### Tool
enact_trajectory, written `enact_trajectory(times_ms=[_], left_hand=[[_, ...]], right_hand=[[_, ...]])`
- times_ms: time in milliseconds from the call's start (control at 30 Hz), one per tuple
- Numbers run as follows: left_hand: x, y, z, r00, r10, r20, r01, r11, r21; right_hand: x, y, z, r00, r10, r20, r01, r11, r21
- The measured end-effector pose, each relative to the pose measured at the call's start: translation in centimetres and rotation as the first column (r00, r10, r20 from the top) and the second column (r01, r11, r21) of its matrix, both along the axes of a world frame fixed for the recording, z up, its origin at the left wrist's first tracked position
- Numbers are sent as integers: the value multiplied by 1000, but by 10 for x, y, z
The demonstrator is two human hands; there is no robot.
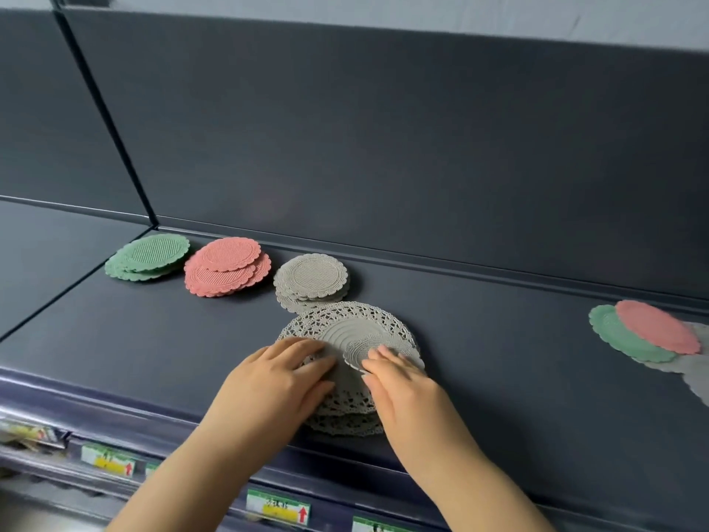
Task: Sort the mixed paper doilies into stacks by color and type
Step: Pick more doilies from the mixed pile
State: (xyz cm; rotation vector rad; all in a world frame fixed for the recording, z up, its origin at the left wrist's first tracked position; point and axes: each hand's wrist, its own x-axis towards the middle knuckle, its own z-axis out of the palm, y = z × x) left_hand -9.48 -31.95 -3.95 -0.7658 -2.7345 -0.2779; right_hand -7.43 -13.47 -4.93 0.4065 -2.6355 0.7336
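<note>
Below lace doilies (356, 316), price labels (278, 506) unreadable

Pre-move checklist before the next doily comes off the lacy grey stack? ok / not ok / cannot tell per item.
1. Green stack, pink stack and small grey stack each one colour: ok.
2. Lacy grey stack clear of the small grey stack: not ok, the edges overlap.
3. Lacy grey stack holds one type only: not ok, a small grey doily lies on top.
4. Left hand flat on the lacy grey stack, steadying it: ok.
5. Right hand has a grip on the small grey doily: cannot tell.
6. Mixed pile on the right sorted: not ok.
</note>
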Motion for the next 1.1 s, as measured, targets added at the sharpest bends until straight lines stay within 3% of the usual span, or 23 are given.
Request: enact_trajectory(times_ms=[167,433,600,733,833,900,933,1000,1033,1100], left_hand=[[10,9,7,996,89,10,-89,995,-44],[1,5,9,991,134,30,-130,987,-95],[-14,-21,18,992,127,10,-126,989,-82],[-39,-57,28,995,75,-61,-77,996,-40],[-58,-88,34,995,60,-86,-61,998,-9],[-71,-109,34,995,42,-89,-42,999,2],[-77,-119,33,995,29,-91,-29,1000,-3],[-89,-136,32,997,-1,-83,0,1000,-9],[-95,-144,31,997,-19,-75,18,1000,-12],[-106,-154,31,997,-49,-61,48,999,-9]], right_hand=[[-1,2,3,999,22,-48,-20,999,48],[-4,5,1,998,43,-44,-44,998,-35],[-32,7,27,982,-60,177,101,968,-229],[-80,-20,59,970,-237,54,243,950,-198],[-117,-57,73,934,-286,-214,231,941,-247],[-139,-88,64,968,-192,-160,178,979,-94],[-148,-102,51,990,-140,-26,142,987,72],[-156,-123,24,947,-144,287,27,926,377],[-155,-129,15,910,-181,373,-4,896,444],[-153,-136,9,890,-233,391,44,899,436]])
